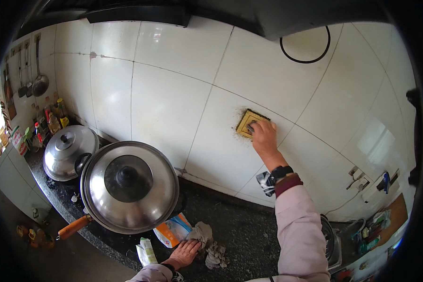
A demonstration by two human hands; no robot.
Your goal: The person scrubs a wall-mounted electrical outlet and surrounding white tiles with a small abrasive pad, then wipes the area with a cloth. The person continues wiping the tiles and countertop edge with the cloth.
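My right hand (264, 134) reaches up to the tiled wall and pinches a small grey pad (250, 126), its material unclear. The pad is pressed against a yellowed square wall plate (242, 129) that looks like a socket or switch cover. Dark grime rings the plate and smears the tile around it. Low down, my left hand (183, 254) rests palm down on the black stone counter (246, 229). Its fingertips touch a crumpled grey rag (201, 233); a second rag bundle (216, 255) lies just to the right. An orange, white and blue plastic packet (172, 229) lies beyond that hand.
A large lidded wok (95, 183) with a wooden handle (74, 227) stands left of my left hand, beside a smaller lidded pot (68, 151). A green-and-white packet (146, 252) is near the counter edge. Bottles (53, 123) crowd the left corner. A black cable loop (305, 62) hangs above.
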